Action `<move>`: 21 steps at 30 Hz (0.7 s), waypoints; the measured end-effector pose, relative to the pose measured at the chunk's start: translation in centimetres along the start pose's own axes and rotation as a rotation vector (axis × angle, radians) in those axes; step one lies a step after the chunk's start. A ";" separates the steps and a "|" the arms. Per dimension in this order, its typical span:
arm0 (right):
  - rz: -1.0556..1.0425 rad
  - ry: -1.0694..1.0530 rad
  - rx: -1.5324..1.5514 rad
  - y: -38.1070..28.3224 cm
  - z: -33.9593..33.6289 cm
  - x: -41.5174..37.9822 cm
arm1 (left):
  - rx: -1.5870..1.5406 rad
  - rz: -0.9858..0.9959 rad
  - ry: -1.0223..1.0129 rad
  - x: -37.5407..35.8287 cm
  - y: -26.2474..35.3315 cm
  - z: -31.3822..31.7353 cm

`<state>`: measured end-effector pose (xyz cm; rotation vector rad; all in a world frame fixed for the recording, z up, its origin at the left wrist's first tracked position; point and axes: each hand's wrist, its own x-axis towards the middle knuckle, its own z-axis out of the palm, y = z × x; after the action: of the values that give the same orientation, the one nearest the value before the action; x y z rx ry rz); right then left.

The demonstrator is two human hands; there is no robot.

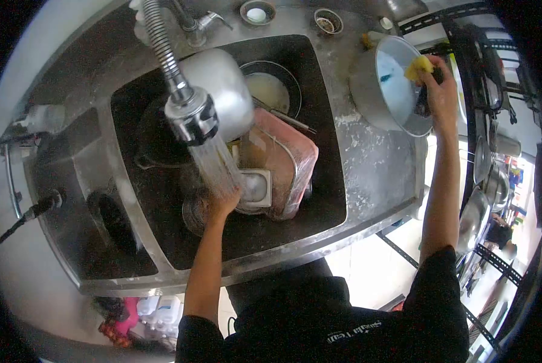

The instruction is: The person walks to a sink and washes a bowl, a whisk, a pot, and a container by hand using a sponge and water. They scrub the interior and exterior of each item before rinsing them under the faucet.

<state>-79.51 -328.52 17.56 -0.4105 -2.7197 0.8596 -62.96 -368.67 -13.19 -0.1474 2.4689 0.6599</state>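
My left hand (225, 198) is in the sink under the running spray, closed at the left edge of a small white square dish (257, 187). Falling water blurs its fingers. The spray comes from a metal faucet head (192, 118) on a coiled spring hose. At the right, my right hand (441, 91) pinches a yellow sponge (418, 68) over the rim of a large metal pot (368, 85). Pale bluish liquid and suds show inside this pot. Beside the dish, a pink rectangular tub (295, 148) leans in the sink.
The dark sink (283, 242) also holds a rounded metal pot (219, 85), a pan with cloudy liquid (268, 91) and other dishes. Two small bowls (257, 13) (328, 22) stand along the back ledge. A black metal rack (473, 91) with cookware stands at the right.
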 end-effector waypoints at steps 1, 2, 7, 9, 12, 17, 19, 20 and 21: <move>0.012 0.000 0.033 -0.4 0.0 -0.2 | 0.052 -0.033 -0.019 1.0 -0.4 2.3; -0.037 -0.011 0.042 -0.4 0.2 -0.4 | 0.107 -0.064 -0.038 2.1 -0.7 4.2; -0.107 -0.115 0.117 -0.9 1.7 -2.4 | 0.322 0.115 -0.047 1.7 3.3 1.7; -0.140 -0.149 0.150 -1.1 2.0 -3.2 | 0.244 0.211 -0.065 3.8 -0.7 3.9; -0.338 -0.066 -0.048 0.1 1.6 -3.5 | 0.105 0.347 -0.079 5.1 -4.1 4.9; -0.153 0.054 -0.065 4.7 -0.4 -1.1 | 0.407 0.379 -0.161 2.5 -3.3 0.8; -0.101 0.014 -0.316 7.1 -1.4 0.6 | 0.423 0.357 -0.042 1.2 -4.5 1.4; -0.077 -0.077 -0.333 8.9 -1.7 1.4 | 0.356 0.280 -0.036 1.2 -4.9 1.1; -0.055 -0.167 -0.351 11.0 -1.9 2.1 | 0.293 0.231 -0.060 0.9 -4.6 0.0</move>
<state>-78.75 -318.23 12.91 -0.3422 -3.0281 0.4164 -62.53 -372.64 -15.64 0.2694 2.5122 0.3802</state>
